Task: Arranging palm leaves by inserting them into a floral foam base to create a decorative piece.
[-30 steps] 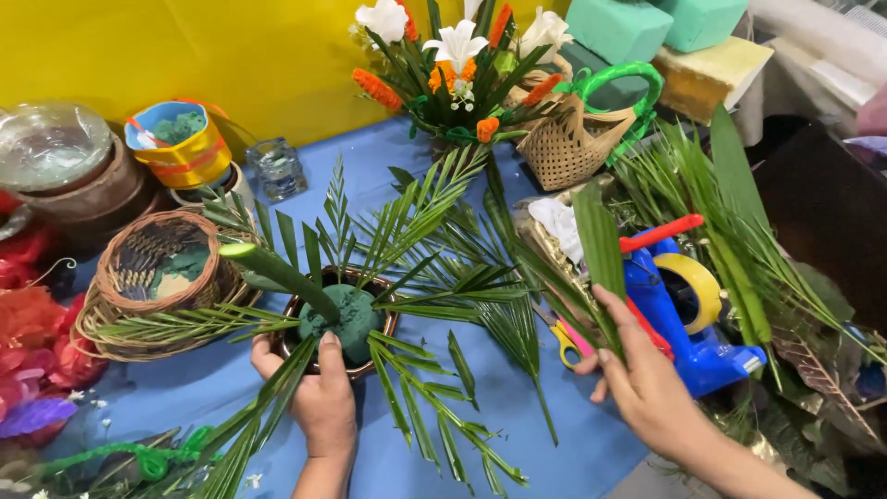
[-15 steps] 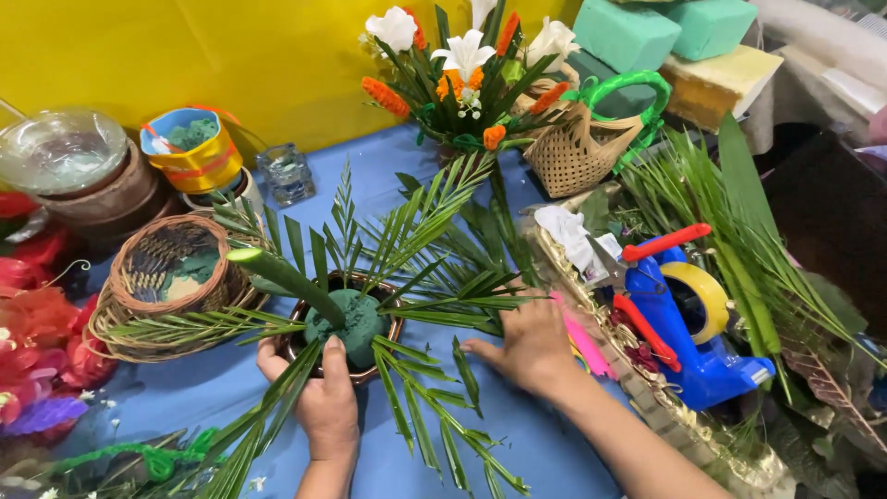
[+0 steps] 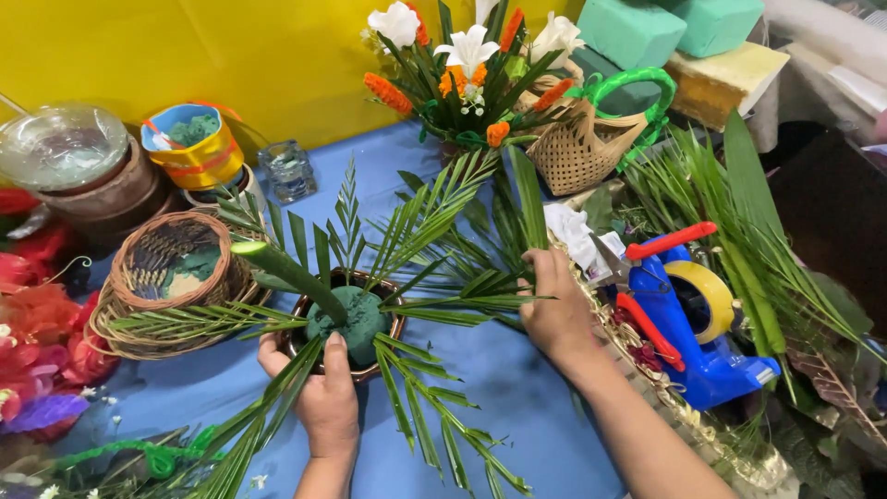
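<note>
A small brown basket [image 3: 383,356] holds a dome of green floral foam [image 3: 356,319] with several palm fronds stuck in it, spreading outward, and a thick green stem [image 3: 282,268] leaning left. My left hand [image 3: 323,388] grips the basket's near side, thumb on the foam. My right hand [image 3: 554,305] is closed around a long flat green leaf [image 3: 528,199] that points up from the hand, just right of the arrangement.
A finished flower arrangement [image 3: 462,65] and a woven basket with green handle [image 3: 591,139] stand at the back. A blue tape dispenser [image 3: 693,323] lies right, by loose green leaves [image 3: 748,222]. Empty wicker baskets [image 3: 162,277], bowls [image 3: 65,157] and a glass [image 3: 288,171] sit left.
My right hand moved from the pile of leaves at the right toward the arrangement, now holding a long green leaf. The left hand stayed on the basket.
</note>
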